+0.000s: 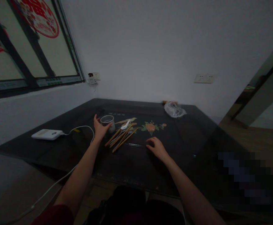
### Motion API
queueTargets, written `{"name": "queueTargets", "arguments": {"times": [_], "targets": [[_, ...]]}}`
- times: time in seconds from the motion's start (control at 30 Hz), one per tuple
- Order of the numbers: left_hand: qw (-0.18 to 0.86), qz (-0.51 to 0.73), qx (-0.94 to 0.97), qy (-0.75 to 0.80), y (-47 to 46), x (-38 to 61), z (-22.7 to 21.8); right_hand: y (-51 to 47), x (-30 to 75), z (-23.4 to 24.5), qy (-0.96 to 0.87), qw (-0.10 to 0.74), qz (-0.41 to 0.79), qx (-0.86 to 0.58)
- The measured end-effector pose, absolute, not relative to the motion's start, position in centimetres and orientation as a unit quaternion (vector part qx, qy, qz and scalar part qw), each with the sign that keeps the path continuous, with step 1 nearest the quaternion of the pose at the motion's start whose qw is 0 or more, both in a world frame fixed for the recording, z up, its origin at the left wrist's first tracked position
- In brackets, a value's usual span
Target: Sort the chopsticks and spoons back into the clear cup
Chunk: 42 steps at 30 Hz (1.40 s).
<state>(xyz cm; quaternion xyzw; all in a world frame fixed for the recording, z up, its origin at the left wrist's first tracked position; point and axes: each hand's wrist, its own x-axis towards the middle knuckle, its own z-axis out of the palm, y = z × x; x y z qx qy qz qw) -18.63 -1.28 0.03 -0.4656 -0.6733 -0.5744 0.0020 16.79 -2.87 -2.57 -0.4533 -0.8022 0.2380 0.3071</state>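
Note:
On the left of the dark table, my left hand (100,128) curves around a clear plastic cup (107,119), thumb across its front and fingers at its far left side. Just right of the cup lies a loose bundle of wooden chopsticks (120,139). A white spoon (125,125) rests on top of them, its handle pointing away from me. My right hand (158,148) is low over the table, fingers bent and thumb apart from the index finger. Near its fingertips is a thin, shiny clear strip (136,145); whether they touch it I cannot tell.
A white power bank (47,134) with a white cable (81,127) lies at the left, the cable running behind my left forearm. A crumpled clear plastic bag (174,110) sits at the back edge by the wall. The tabletop (183,140) bears a printed flower.

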Motion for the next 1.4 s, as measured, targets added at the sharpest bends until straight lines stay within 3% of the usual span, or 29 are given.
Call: {"name": "queueTargets", "arguments": {"times": [0.1,0.23,0.3,0.4,0.53,0.6,0.83,1.1,1.4], "targets": [[0.104,-0.6,-0.481,-0.631,-2.4,-17.8,1.3,-2.9,16.9,-2.2,-0.801,0.316,0.237,-0.45],[0.164,-0.604,-0.528,-0.574,-4.4,-14.5,4.0,-2.9,17.6,-0.5,-0.795,0.351,0.242,-0.432],[0.125,-0.587,-0.576,-0.555,-4.9,-11.9,5.4,-3.0,18.0,0.8,-0.794,0.365,0.242,-0.421],[-0.026,-0.535,-0.673,-0.511,-4.7,-7.2,6.2,-3.3,18.7,2.8,-0.803,0.369,0.232,-0.407],[-0.195,-0.443,-0.732,-0.48,-3.2,-1.5,3.9,-3.3,19.7,3.1,-0.815,0.345,0.21,-0.416],[-0.228,-0.372,-0.756,-0.488,-3.0,0.3,1.9,-3.2,20.2,2.0,-0.807,0.322,0.195,-0.455],[-0.158,-0.205,-0.823,-0.506,-3.9,0.7,-1.6,-2.2,20.7,-2.3,-0.788,0.28,0.207,-0.507],[-0.168,-0.187,-0.838,-0.484,-3.3,0.2,-1.7,-1.3,20.8,-2.8,-0.785,0.298,0.253,-0.48],[-0.143,-0.174,-0.845,-0.485,-3.6,0.5,-1.7,-1.3,20.8,-3.0,-0.797,0.283,0.228,-0.483]]}}
